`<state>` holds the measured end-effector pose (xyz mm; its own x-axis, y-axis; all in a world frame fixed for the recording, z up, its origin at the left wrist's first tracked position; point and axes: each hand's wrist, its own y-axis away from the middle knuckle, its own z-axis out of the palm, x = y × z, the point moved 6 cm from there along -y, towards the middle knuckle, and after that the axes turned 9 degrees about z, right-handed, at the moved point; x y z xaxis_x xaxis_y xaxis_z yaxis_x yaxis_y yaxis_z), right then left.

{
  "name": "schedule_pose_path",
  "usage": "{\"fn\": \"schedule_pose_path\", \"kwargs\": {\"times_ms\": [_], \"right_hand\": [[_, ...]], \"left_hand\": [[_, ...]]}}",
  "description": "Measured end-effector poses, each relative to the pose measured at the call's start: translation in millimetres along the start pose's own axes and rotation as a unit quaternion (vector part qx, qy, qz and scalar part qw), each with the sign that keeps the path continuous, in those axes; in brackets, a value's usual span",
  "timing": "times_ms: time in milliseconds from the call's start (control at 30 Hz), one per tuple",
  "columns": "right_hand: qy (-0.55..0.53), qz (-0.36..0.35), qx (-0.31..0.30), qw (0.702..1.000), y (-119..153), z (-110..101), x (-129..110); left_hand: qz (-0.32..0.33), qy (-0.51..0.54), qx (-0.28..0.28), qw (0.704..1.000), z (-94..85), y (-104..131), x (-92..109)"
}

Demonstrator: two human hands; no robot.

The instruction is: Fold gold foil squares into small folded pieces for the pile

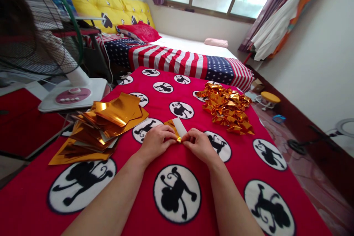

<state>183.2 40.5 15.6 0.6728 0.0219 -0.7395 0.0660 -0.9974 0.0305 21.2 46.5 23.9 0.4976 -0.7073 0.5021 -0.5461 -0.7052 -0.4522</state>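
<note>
Both hands meet at the middle of the red cloth [132, 199], around a small sheet of gold foil paper [180, 127] with a pale strip showing. My left hand [158, 141] pinches the near left edge of the paper between thumb and fingers. On the other side, my right hand [199, 144] pinches its near right edge. A small shiny gold fold shows between the fingertips. Left of my hands lies a loose stack of flat gold sheets [118, 110]. To the right rests a heap of folded gold pieces [226, 107].
A fan [74, 92] stands at the left beside the cloth. Behind is a bed with a striped and starred cover [177, 57]. On the floor at the right are a yellow stool [270, 97] and a ring-shaped stand [345, 126].
</note>
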Motion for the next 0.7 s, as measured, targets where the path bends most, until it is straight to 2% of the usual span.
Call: {"fn": "schedule_pose_path", "kwargs": {"times_ms": [700], "right_hand": [[0.033,0.022,0.009,0.999,0.8,2.7,-2.0]], "left_hand": [[-0.053,-0.026,0.009,0.998,6.5,-7.8,-3.5]]}}
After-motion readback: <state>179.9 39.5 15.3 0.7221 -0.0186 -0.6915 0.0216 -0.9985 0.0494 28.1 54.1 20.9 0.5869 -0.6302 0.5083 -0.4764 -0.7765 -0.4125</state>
